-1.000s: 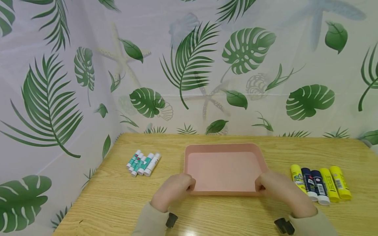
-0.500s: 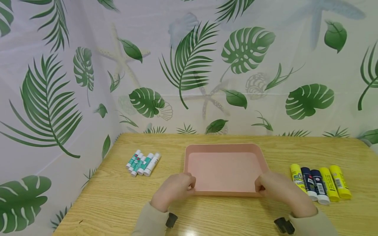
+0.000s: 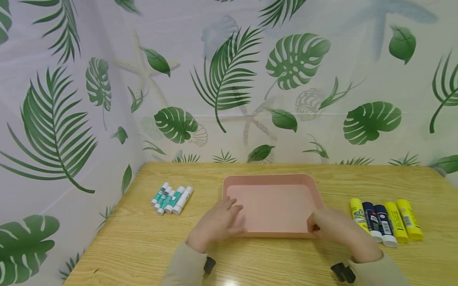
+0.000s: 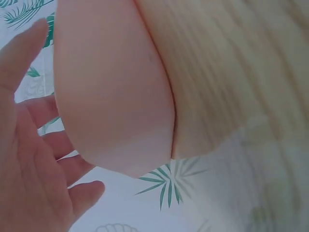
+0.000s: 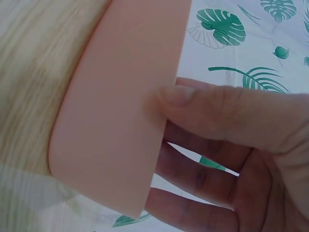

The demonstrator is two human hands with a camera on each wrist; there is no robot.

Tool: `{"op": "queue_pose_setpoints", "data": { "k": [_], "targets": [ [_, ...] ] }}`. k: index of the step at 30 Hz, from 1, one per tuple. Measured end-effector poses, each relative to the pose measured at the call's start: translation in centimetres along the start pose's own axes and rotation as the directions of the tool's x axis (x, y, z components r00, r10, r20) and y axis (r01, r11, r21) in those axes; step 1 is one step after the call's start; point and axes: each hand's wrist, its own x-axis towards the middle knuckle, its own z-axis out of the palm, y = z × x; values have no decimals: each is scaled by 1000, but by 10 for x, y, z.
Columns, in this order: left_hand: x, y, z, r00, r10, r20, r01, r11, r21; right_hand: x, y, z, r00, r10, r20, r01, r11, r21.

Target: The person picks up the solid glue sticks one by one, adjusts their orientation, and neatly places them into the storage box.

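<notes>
one side has just loosened: the left grip (image 3: pixel 217 222) spreads wide at the pink tray (image 3: pixel 270 208), while the right grip (image 3: pixel 330 226) pinches its rim (image 3: pixel 275 235). the tray sits on the bench (image 3: pixel 272 260) between glue sticks (image 3: pixel 384 224), so letting go seems half done.

left hand (image 3: pixel 219 221): fingers spread, thumb apart | right hand (image 3: pixel 330 227): curled fingers pinch against thumb | both forearms (image 3: pixel 187 265): angled forward and inward

on the table (image 3: pixel 272 262), the tray (image 3: pixel 272 210) lies between left glue sticks (image 3: pixel 174 199) and right glue sticks (image 3: pixel 385 225) (backdrop (image 3: pixel 257 87) behind).
</notes>
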Motion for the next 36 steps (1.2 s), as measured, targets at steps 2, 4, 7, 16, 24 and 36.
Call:
{"op": "queue_pose_setpoints", "data": {
  "k": [2, 4, 7, 16, 24, 36],
  "targets": [
    [2, -1, 1, 1000, 3, 29, -2, 1000, -6, 0, 0, 0, 1000, 2, -1, -2, 1000, 8],
    [3, -2, 3, 998, 8, 55, -8, 1000, -2, 0, 0, -1, 1000, 10, -3, -10, 1000, 9],
    [5, -3, 5, 995, 23, 94, -24, 1000, 2, 0, 0, -2, 1000, 15, -6, -15, 1000, 3],
    [7, -3, 11, 992, 55, 109, -55, 998, -7, 0, 0, -2, 1000, 19, -1, -19, 1000, -13],
    [9, -1, 17, 991, 26, 131, -28, 999, 17, -2, 2, -3, 1000, -23, -15, 23, 1000, -13],
    [4, 0, 19, 992, 8, 126, -10, 1000, 17, 1, 5, 2, 997, -70, -26, 69, 997, -24]
  ]
}}
